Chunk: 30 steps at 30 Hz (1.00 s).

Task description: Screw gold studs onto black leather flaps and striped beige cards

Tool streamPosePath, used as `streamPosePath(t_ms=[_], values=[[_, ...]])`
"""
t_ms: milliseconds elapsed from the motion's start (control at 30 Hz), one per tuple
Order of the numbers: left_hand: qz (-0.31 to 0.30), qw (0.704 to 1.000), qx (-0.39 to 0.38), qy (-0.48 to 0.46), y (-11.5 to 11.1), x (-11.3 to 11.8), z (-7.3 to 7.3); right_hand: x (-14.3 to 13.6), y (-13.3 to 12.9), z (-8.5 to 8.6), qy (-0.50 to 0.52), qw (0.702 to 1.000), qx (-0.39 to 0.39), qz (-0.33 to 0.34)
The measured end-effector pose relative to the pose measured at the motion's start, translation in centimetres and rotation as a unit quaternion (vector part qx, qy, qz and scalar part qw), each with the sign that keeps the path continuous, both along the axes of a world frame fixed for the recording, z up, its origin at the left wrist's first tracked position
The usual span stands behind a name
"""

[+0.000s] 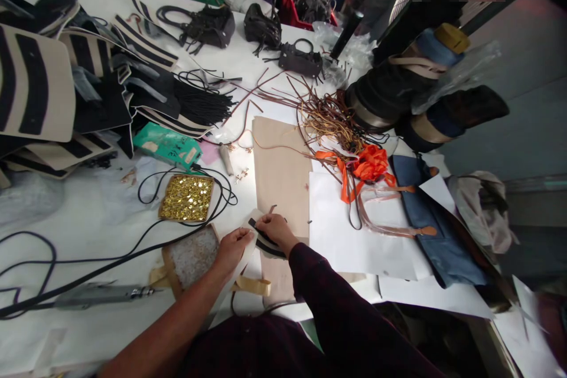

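Note:
My left hand pinches the edge of a small cream panel with black stripes. The fingers of my right hand are closed together over the end of a black stripe on that panel, and what they pinch is hidden. A short brown strip sticks up beside those fingers. Under the panel lies a long beige sheet. Left of my hands is a shallow box of gold-coloured metal bits, and nearer me a box of small clear pieces.
Striped panels are heaped at left, beside a green box. A power screwdriver and its cable lie at front left. Brown cords, orange ribbon and a blue bag are right. Black bags stand behind.

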<state>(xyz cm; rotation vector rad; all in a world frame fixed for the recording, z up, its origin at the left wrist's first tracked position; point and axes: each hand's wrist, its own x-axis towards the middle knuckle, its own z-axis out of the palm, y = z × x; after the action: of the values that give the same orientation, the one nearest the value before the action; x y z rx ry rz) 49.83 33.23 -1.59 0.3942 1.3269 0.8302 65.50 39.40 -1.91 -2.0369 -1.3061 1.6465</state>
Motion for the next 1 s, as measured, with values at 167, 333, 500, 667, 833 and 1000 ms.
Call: streamPosePath(t_ms=[167, 333, 500, 667, 833, 1000], values=[[0.013, 0.999, -0.024, -0.033, -0.6, -0.1, 0.9, 0.3, -0.3, 0.3, -0.054, 0.998, 0.030, 0.003], [-0.008, 0.997, -0.033, -0.075, -1.0, -0.7, 2.4, 2.2, -0.4, 2.2, -0.123, 0.980, 0.128, 0.092], [-0.052, 0.991, -0.033, -0.116, -1.6, -1.2, 4.0, 3.4, -1.8, 4.5, 0.043, 0.992, 0.091, 0.079], [-0.082, 0.988, -0.016, -0.131, -2.5, -1.7, 5.4, 2.4, -4.2, 7.5, 0.048, 0.988, 0.140, 0.044], [-0.122, 0.987, 0.036, -0.101, -3.9, -2.3, 7.7, 4.8, -7.5, 12.4, 0.019, 0.990, 0.139, -0.010], [-0.159, 0.981, 0.096, -0.050, -6.5, -4.0, 9.8, 10.9, -18.5, 16.7, -0.113, 0.983, 0.111, -0.093]])
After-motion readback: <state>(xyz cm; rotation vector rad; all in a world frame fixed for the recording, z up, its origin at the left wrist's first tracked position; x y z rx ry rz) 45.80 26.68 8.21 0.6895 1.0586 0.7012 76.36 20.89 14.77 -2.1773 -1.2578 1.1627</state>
